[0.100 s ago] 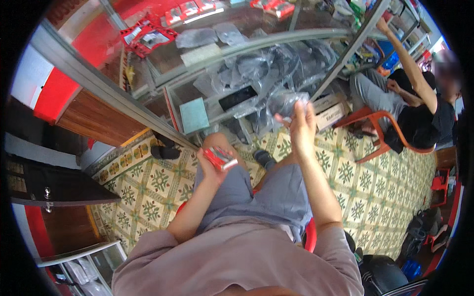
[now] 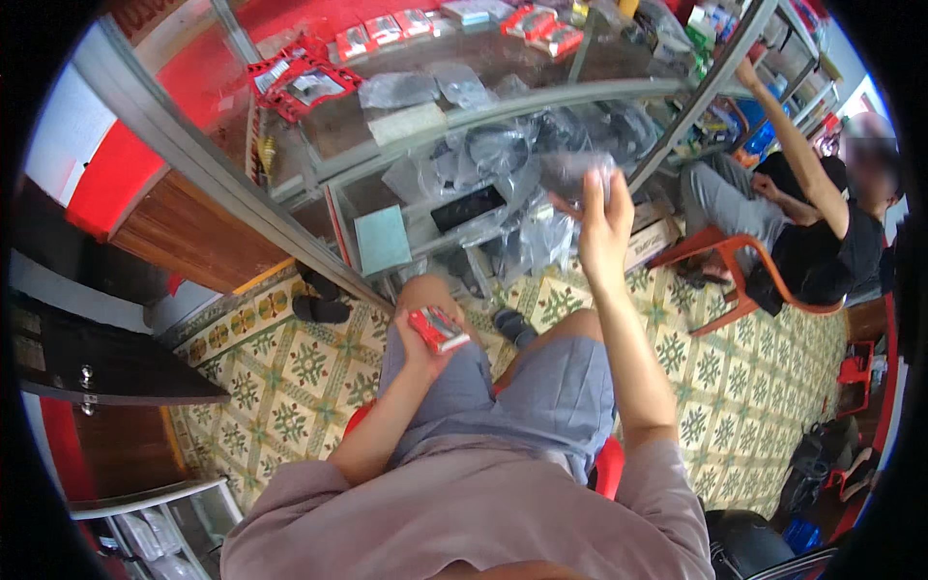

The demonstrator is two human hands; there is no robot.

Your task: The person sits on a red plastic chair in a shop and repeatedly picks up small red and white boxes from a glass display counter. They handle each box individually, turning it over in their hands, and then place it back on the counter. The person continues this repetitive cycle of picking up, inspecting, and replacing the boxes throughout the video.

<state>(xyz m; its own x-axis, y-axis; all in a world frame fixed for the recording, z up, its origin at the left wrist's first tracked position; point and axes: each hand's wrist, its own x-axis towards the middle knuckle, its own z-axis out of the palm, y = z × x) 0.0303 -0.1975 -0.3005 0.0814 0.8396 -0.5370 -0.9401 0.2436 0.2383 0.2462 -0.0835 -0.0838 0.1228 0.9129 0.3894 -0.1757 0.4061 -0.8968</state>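
Note:
My left hand (image 2: 418,340) rests above my left thigh with its fingers closed around a small red-and-white box (image 2: 443,330). Out in front, my right hand (image 2: 607,232) is raised with a clear plastic bag (image 2: 576,176) pinched at the fingertips. Something dark shows inside that bag, too blurred to name. Beyond it, several bagged dark parts (image 2: 498,150) lie heaped on the lower shelf of a glass display case. A dark phone-like slab (image 2: 468,208) and a pale blue booklet (image 2: 383,240) lie on the case's near ledge.
The metal frame (image 2: 232,184) of the glass case runs along my front. Small red boxes (image 2: 385,29) stand on its upper shelf. To the right, a person in a black shirt (image 2: 822,246) sits on an orange chair (image 2: 739,290). A cardboard box (image 2: 652,237) stands beside the case.
My right hand has moved forward and slightly right, carrying the plastic bag with it. The left hand still holds the red-and-white box, a little lower and tilted slightly differently.

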